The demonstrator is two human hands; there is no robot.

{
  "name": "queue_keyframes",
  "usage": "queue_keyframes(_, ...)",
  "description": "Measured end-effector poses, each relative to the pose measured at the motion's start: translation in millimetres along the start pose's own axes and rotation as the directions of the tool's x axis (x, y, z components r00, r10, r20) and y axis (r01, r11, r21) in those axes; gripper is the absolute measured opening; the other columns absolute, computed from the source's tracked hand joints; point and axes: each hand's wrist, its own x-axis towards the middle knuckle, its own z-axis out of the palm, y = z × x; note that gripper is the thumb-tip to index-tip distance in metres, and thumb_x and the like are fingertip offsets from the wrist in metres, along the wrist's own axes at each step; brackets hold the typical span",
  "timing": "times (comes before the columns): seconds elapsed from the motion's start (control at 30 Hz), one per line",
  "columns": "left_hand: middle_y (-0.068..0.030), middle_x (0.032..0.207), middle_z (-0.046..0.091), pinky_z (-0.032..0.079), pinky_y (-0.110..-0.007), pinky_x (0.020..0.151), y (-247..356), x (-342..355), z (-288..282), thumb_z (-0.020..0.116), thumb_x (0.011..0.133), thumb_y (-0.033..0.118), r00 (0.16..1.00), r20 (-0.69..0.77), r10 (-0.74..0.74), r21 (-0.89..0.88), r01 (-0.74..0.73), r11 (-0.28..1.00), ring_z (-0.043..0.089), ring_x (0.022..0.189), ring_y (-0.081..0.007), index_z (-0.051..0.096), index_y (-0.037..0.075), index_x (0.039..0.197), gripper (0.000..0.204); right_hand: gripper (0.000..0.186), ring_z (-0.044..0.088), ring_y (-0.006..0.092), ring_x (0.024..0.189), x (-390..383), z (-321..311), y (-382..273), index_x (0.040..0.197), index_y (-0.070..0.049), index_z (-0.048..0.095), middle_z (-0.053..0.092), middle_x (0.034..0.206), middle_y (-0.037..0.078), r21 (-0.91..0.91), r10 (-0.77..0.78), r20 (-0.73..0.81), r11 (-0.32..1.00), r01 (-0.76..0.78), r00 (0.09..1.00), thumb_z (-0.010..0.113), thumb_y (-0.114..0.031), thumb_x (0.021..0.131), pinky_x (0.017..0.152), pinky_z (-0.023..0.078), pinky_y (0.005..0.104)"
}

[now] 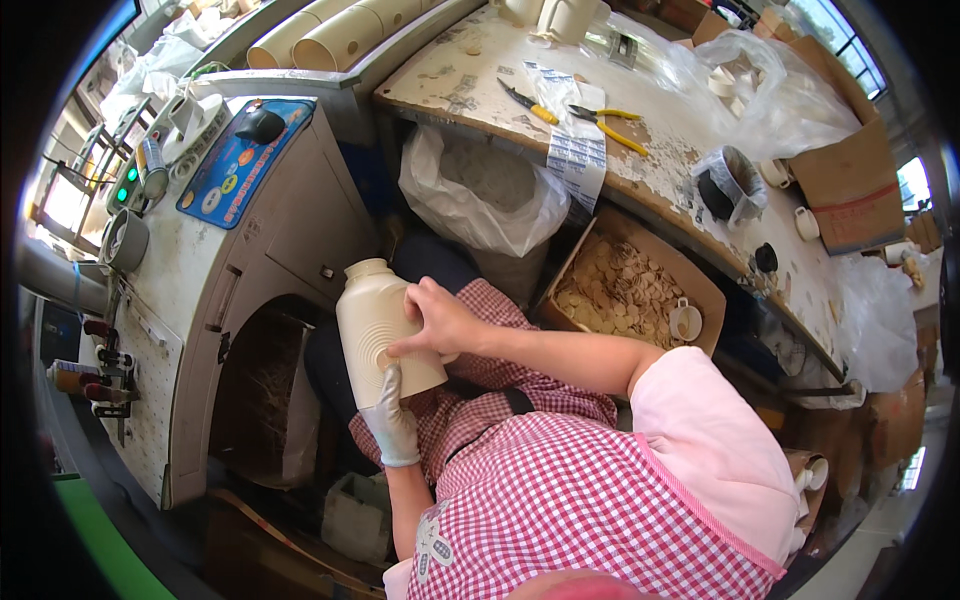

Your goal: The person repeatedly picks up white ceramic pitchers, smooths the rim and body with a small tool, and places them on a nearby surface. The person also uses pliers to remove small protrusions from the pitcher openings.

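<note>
A cream plastic bottle (372,312) with a short neck and concentric ribs on its front stands slightly tilted over my lap. On the bottle's right side lies my bare right hand (442,320), its thumb pressing on the ribbed face and its fingers bent over the upper side. My left hand (392,425), in a pale glove, grips the lower part with the thumb up against the ribs; its other fingers are hidden behind the bottle.
A cardboard box of cream discs (622,280) sits right of my knees, beside a bin lined with a plastic bag (480,190). Yellow-handled pliers (528,100) and cutters (610,122) lie on the worn bench (440,85). At left is a cabinet (270,190) with a mouse pad (245,165).
</note>
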Motion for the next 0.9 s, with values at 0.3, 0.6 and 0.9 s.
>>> queue_keyframes(0.3, -0.0126, 0.132, 0.066, 0.051, -0.034, 0.102, 24.1, 19.2, 20.6, 0.066, 0.102, 0.009, 0.993, -0.114, -0.004, 0.039, 0.009, 0.999, 0.063, 0.119, -0.0188, 0.060, -0.010, 0.134, 0.037, 0.031, 0.062, 0.0300, 0.088, 37.6, -71.5, 7.1, 0.089, -0.005, 0.070, 0.064, 0.089, 0.012, 0.029, -0.278, -0.009, 0.960, 0.278, 0.961, 0.087, -0.028, 0.077, 0.082, 0.050, 0.0423)
queue_keyframes(0.6, -0.0098, 0.137, 0.064, 0.052, -0.034, 0.108, 35.0, 23.3, 14.3, 0.062, 0.103, 0.006, 0.916, -0.126, -0.380, -0.474, 0.281, 0.834, 0.062, 0.128, -0.0182, 0.056, -0.001, 0.141, 0.039, 0.039, 0.064, 0.0474, 0.111, 236.9, -346.9, 167.8, 0.123, 0.002, 0.066, 0.067, 0.121, 0.031, -0.967, -0.117, 0.055, 0.243, 0.083, 0.992, 0.062, -0.011, 0.087, 0.100, 0.051, 0.0532)
queue_keyframes(0.9, -0.0111, 0.131, 0.067, 0.056, -0.030, 0.104, 36.7, 24.2, 4.3, 0.064, 0.102, 0.005, 0.904, -0.127, -0.409, -0.507, 0.296, 0.810, 0.068, 0.120, -0.0185, 0.055, -0.003, 0.140, 0.040, 0.046, 0.067, 0.0496, 0.091, 255.4, -364.8, 179.5, 0.114, 0.007, 0.069, 0.069, 0.113, 0.032, -0.854, -0.025, -0.179, 0.500, -0.143, 0.984, 0.054, -0.033, 0.098, 0.085, 0.054, 0.0533)
